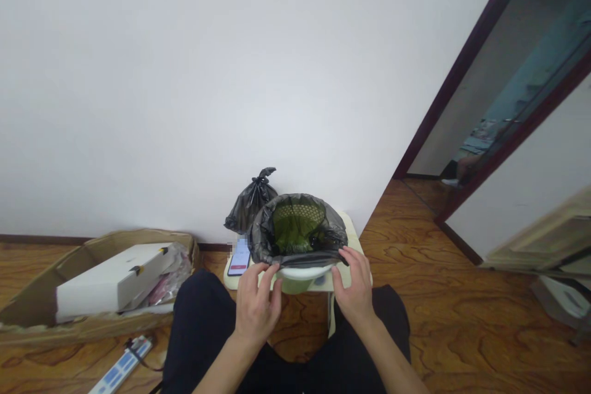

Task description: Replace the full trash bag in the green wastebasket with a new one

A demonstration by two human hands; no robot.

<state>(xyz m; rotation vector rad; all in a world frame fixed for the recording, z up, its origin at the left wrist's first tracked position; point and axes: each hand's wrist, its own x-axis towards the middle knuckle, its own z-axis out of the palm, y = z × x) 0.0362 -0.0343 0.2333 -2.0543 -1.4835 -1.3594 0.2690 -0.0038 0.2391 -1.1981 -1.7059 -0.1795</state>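
A light green trash bin (295,285) with a white rim (307,273) stands before me on a small cream stool. The black garbage bag (264,231) lines it and is folded over most of the rim, but the near side of the rim shows bare. At the near left, my left hand (258,301) grips the bag's edge with its fingertips. My right hand (354,286) pinches the edge at the near right between thumb and fingers. Through the thin bag I see the bin's latticed inner wall.
A tied black bag (249,206) sits behind a phone (239,256) on the stool (353,237). A cardboard box (28,286) with a white box (113,280) lies to the left, near a power strip (120,369). A doorway opens on the right; part of a person shows beyond.
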